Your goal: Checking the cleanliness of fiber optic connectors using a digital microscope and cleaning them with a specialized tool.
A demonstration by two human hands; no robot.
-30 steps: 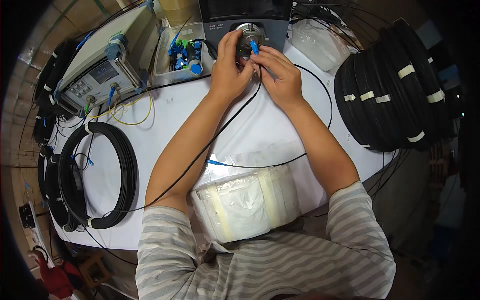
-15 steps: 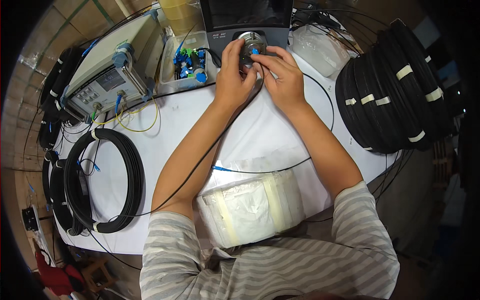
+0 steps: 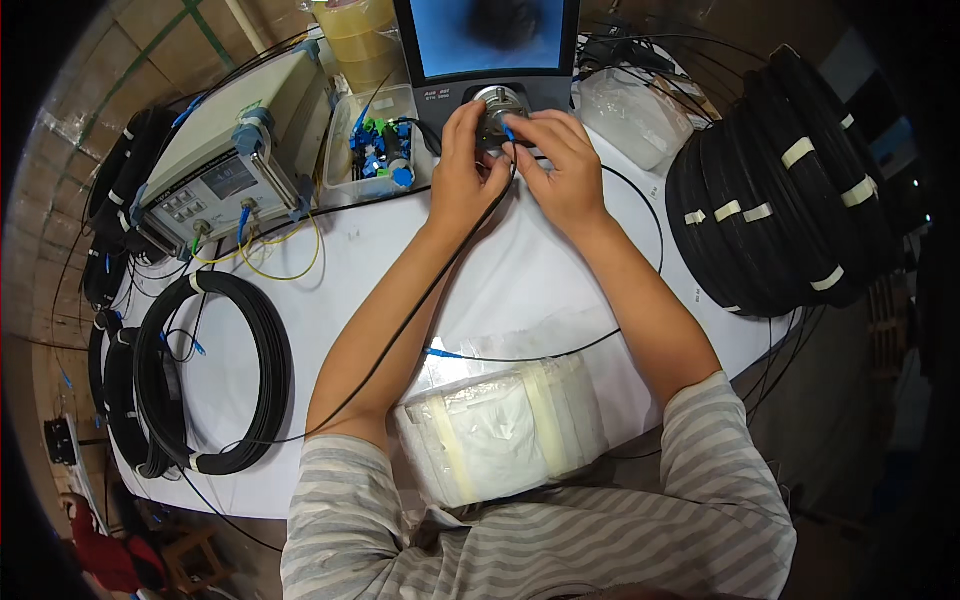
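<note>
As right hand point(image 3: 560, 165) pinches it, blue connector point(image 3: 508, 131) prob. points away, twd metal port point(image 3: 497, 104).

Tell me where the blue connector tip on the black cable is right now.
The blue connector tip is top centre in the head view, pinched by the right hand against the round metal port, beside the left hand.

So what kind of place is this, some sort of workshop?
Probably a fibre-optic cable test bench: coils of black cable, a grey test instrument with leads plugged in, and a screen unit where both hands work a blue-tipped connector.
</note>
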